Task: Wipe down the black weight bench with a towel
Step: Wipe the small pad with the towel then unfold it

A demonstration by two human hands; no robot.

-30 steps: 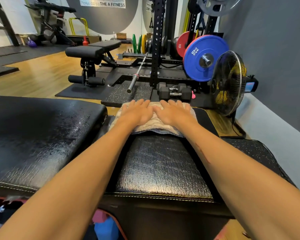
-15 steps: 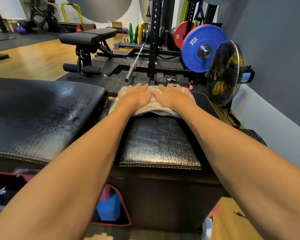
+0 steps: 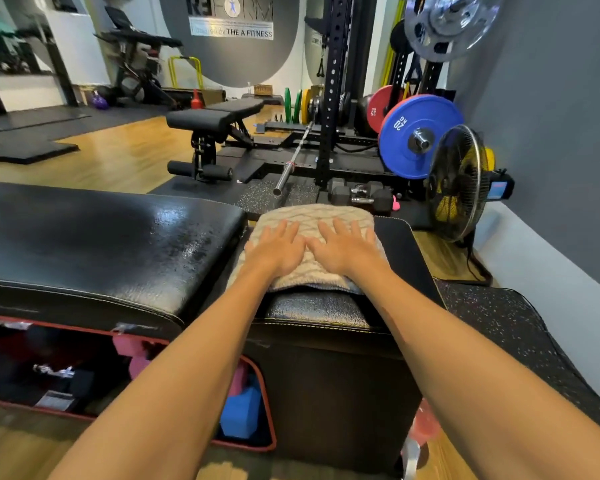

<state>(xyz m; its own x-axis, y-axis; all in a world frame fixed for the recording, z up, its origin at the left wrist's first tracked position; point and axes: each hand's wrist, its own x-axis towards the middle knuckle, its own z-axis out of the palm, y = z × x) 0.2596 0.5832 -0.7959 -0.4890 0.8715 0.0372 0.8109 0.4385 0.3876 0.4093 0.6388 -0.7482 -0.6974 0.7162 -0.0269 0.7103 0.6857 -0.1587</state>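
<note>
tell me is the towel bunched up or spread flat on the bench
Spread flat: the towel lies across the bench pad under the left hand and right hand, both palms-down, fingers open.

Single view, worn on the person's head. It looks forward and steeply down along both outstretched bare forearms. Near field: the cracked black padded weight bench (image 3: 312,306) sits close beneath the lens, filling the lower half. Wide-angle bend shows at the edges; the grey wall (image 3: 551,133) at right leans inward. Far field: the black perforated steel rack upright (image 3: 331,98) stands ahead, centre, with the round grey wall sign (image 3: 231,32) beyond it. No second view shares the scene.
</note>
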